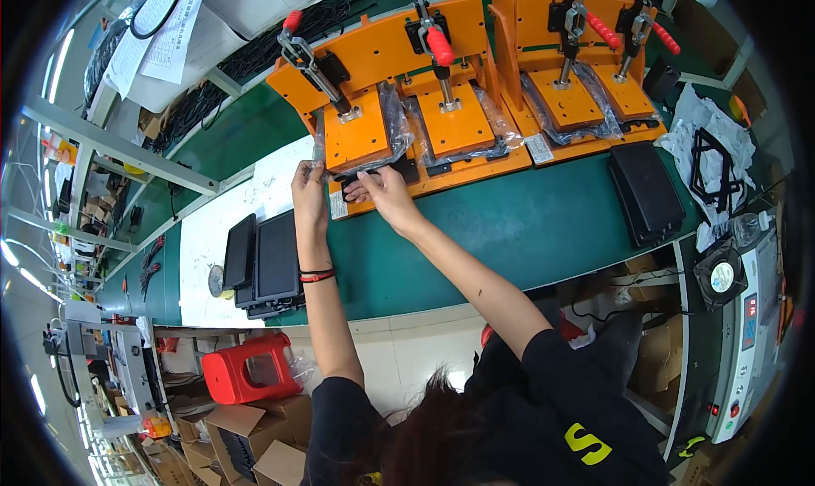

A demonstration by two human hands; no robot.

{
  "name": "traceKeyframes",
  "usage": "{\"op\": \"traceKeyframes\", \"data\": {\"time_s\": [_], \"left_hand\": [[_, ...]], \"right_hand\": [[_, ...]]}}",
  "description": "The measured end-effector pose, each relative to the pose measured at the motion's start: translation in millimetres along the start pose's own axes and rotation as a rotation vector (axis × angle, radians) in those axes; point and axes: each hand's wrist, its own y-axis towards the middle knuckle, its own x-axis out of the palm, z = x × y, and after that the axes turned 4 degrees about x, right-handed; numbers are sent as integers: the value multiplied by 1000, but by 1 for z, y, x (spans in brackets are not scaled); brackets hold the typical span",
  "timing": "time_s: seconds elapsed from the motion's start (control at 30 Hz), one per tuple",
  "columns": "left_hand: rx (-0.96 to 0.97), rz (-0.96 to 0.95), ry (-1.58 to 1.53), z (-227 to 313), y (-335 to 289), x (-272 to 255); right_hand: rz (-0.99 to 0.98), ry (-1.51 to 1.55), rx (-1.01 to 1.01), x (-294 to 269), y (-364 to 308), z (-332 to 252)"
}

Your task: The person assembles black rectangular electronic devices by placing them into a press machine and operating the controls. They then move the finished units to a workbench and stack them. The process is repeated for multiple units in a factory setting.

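A stack of flat black panels (265,261) lies at the left on the green belt (526,223). The left hand (308,189) pinches clear plastic film (392,125) at the first of four orange clamp stations (361,129). The right hand (382,189), fingers curled, grips the black part (373,174) beneath it. Farther right lies another black panel (645,193).

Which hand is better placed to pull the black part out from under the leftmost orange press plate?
Right, probably. The right hand already rests its fingers on the black part at the jig's front edge, while the left hand pinches the clear plastic film beside it.
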Motion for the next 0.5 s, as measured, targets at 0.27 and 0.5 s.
{"op": "traceKeyframes", "data": {"time_s": [0.27,0.5], "left_hand": [[-563,-306,-762,0,31,-18],[-504,-252,-815,-28,68,-12]], "right_hand": [[17,36,47,-4,2,15],[194,241,48,10,-16,34]]}}
